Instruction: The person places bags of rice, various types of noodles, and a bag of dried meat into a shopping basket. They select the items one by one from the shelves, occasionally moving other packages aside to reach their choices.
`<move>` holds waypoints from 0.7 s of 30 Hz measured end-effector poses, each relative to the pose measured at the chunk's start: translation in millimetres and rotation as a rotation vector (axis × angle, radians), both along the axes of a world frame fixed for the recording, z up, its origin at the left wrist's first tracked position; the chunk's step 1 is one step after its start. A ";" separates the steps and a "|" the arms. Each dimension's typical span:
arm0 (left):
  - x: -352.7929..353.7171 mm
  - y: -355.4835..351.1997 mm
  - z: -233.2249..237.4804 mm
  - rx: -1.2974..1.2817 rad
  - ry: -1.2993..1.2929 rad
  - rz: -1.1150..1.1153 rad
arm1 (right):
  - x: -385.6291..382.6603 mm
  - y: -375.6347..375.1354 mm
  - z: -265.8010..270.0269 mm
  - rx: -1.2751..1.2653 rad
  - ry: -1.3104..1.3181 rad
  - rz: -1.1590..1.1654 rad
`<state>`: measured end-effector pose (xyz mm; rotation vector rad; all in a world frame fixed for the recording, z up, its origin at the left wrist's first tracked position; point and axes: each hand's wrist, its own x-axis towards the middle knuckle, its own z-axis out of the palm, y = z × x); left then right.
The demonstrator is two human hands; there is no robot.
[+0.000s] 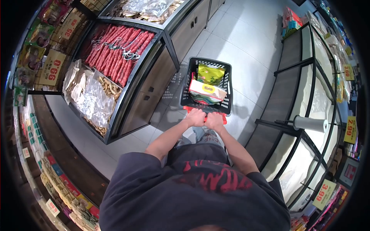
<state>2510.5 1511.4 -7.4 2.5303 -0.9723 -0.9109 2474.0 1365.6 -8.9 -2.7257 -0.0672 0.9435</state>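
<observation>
Both of my hands are wrapped round the red handle point(225, 119) of a dark shopping basket cart point(230, 82) in front of me. My left hand point(196, 116) grips the handle near its middle, and my right hand point(214, 120) is closed on it just beside. Inside the basket, a green-yellow bag point(211, 74) lies toward the far end. Nearer to me is a white, red and green package point(208, 92) with a yellow label. A pink-red edge of something shows at the basket's left side, mostly hidden.
On the left, a display case holds red sausages point(119, 52) and dried goods under clear plastic point(94, 102). Black-framed bins point(285, 88) line the right side, with a roll of plastic bags point(310, 124) on them. Grey tiled floor point(243, 42) runs ahead between them.
</observation>
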 end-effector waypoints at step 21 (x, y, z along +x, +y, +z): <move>261.0 1.5 -213.2 -0.149 0.377 0.889 | 28.5 -11.1 -21.9 0.088 0.023 -0.016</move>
